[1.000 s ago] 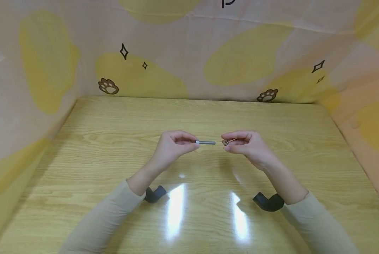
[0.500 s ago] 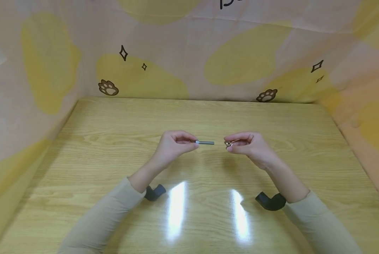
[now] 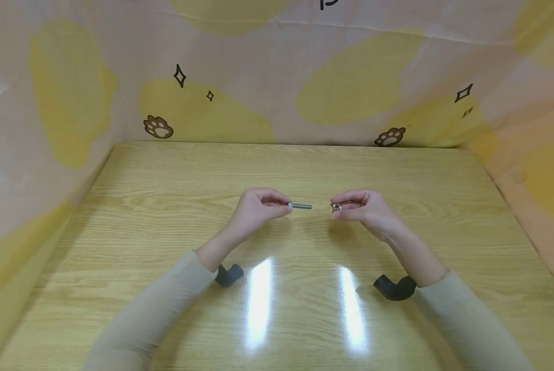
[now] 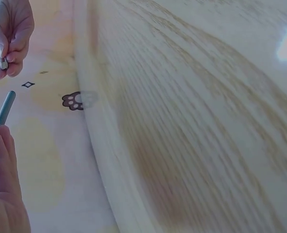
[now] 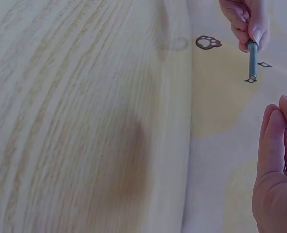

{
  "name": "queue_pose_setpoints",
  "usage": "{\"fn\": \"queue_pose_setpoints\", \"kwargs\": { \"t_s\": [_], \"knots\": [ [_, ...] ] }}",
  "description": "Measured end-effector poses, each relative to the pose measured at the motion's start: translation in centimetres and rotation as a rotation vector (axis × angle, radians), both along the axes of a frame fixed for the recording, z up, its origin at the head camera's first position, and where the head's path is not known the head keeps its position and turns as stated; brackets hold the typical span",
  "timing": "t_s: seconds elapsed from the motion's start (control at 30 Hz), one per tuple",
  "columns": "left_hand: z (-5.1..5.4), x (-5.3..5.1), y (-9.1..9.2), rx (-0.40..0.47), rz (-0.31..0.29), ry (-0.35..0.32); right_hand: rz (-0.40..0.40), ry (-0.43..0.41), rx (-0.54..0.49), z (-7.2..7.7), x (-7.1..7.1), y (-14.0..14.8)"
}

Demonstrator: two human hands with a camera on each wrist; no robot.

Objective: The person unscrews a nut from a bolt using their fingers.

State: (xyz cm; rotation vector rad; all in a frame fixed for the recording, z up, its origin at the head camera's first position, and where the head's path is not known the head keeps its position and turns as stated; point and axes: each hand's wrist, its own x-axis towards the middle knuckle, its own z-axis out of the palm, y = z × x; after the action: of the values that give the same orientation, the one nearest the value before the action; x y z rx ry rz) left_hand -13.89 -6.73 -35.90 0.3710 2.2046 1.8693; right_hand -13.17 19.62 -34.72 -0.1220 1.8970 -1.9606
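My left hand (image 3: pixel 260 208) pinches a grey threaded bolt (image 3: pixel 301 206) by its head end, between thumb and fingertips. The shank points right, roughly level, towards the other hand. Across a small gap, my right hand (image 3: pixel 367 211) pinches a small shiny metal nut (image 3: pixel 336 207), its hole visible from the head. Bolt and nut are apart, both held above the table. In the left wrist view the nut (image 4: pixel 4 63) shows as a small metal block at the right hand's fingertips. From the right wrist, the bolt (image 5: pixel 253 60) shows, while the nut is mostly hidden behind the fingers.
A wood-grain table (image 3: pixel 165 170) lies under both hands, with bright light reflections near its front. Patterned cloth (image 3: pixel 277 77) rises along the back and both sides. Black bent pieces (image 3: pixel 395 287) show beside the wrists.
Over the last second the right hand has drawn slightly right with the nut, widening the gap to the bolt. The nut has turned a little. Both grips stay the same.
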Motion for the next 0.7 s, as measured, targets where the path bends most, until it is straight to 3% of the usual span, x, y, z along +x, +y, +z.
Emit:
{"fn": "queue_pose_setpoints", "kwargs": {
  "t_s": [0.2,0.43,0.7],
  "knots": [
    [-0.8,-0.5,0.4,-0.019,-0.064,0.008,-0.009,-0.002,0.095,-1.1,-0.2,0.2],
    [-1.7,-1.0,0.8,-0.1,-0.06,0.024,-0.001,0.009,0.212,-2.8,-1.1,-0.2],
    [-2.8,-1.7,1.3,-0.204,-0.063,0.096,0.017,0.0,0.324,-4.1,-2.3,-0.7]
  ]
}}
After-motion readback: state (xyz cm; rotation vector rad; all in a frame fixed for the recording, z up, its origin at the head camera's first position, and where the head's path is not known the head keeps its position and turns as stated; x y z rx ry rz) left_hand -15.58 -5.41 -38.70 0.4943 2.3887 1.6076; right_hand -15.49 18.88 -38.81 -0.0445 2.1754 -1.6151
